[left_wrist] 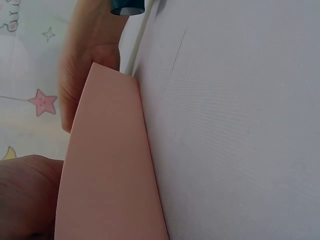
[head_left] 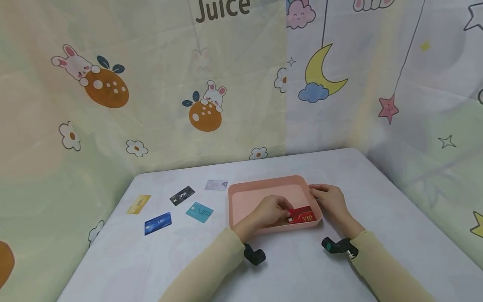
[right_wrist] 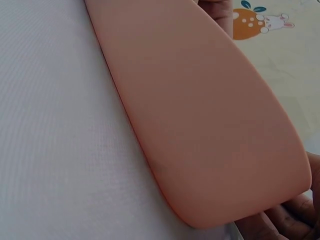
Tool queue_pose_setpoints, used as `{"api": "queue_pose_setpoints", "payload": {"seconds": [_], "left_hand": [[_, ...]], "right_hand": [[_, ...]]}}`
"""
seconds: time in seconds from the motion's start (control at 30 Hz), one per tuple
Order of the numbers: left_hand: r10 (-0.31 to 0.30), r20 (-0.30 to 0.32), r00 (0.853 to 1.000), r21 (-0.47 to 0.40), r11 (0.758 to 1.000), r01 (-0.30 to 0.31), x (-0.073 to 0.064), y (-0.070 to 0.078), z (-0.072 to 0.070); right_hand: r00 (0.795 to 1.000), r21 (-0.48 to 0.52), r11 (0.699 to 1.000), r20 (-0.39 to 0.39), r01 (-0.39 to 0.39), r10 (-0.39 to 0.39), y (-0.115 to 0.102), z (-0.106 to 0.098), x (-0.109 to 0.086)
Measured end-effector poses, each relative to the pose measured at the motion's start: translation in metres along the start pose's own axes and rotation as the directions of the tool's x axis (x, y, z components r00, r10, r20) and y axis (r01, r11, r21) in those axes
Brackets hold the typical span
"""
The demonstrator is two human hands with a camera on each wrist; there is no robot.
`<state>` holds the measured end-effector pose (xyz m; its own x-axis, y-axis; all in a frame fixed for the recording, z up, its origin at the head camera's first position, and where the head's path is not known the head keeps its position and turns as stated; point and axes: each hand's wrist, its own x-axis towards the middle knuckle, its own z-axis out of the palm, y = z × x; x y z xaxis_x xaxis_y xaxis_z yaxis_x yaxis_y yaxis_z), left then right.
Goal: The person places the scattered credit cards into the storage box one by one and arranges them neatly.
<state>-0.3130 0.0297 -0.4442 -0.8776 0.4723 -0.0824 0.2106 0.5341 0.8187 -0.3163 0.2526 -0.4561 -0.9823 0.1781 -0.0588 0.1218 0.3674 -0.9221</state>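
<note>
A pink rectangular tray point(head_left: 260, 191) lies on the white table. Over its near wall reaches my left hand point(head_left: 268, 211), pinching the left end of a red VIP card point(head_left: 305, 215) inside the tray's near right corner. My right hand point(head_left: 332, 201) holds the tray's right rim from outside. In the right wrist view, the fingers point(right_wrist: 292, 220) of that hand lie around the tray's corner. The tray wall point(left_wrist: 107, 150) hides the card and most of my left hand point(left_wrist: 27, 195) in the left wrist view.
Left of the tray, several cards lie spread on the table point(head_left: 113, 260): gold point(head_left: 138, 204), blue point(head_left: 157, 223), black point(head_left: 182, 195), teal point(head_left: 199, 212) and silver-white point(head_left: 216, 185). Patterned curtains point(head_left: 158, 84) hang behind and beside the table.
</note>
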Motion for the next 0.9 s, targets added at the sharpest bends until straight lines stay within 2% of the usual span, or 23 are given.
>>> {"api": "queue_pose_setpoints", "payload": {"seconds": [0.33, 0.7, 0.9], "left_hand": [[0.025, 0.012, 1.000, 0.027, 0.999, -0.025, 0.0010, -0.0020, -0.0017], [0.005, 0.025, 1.000, -0.056, 0.998, -0.004, -0.0034, -0.0001, -0.0017], [0.004, 0.009, 1.000, -0.040, 0.999, -0.003, -0.0065, -0.0004, -0.0060]], "right_hand": [[1.000, 0.011, 1.000, 0.002, -0.001, 0.001, 0.0007, -0.0002, 0.0001], [1.000, -0.007, 1.000, -0.001, -0.013, 0.013, 0.0014, -0.0001, 0.0004], [1.000, 0.007, 1.000, -0.006, -0.016, 0.016, 0.0002, 0.0014, 0.0009]]}}
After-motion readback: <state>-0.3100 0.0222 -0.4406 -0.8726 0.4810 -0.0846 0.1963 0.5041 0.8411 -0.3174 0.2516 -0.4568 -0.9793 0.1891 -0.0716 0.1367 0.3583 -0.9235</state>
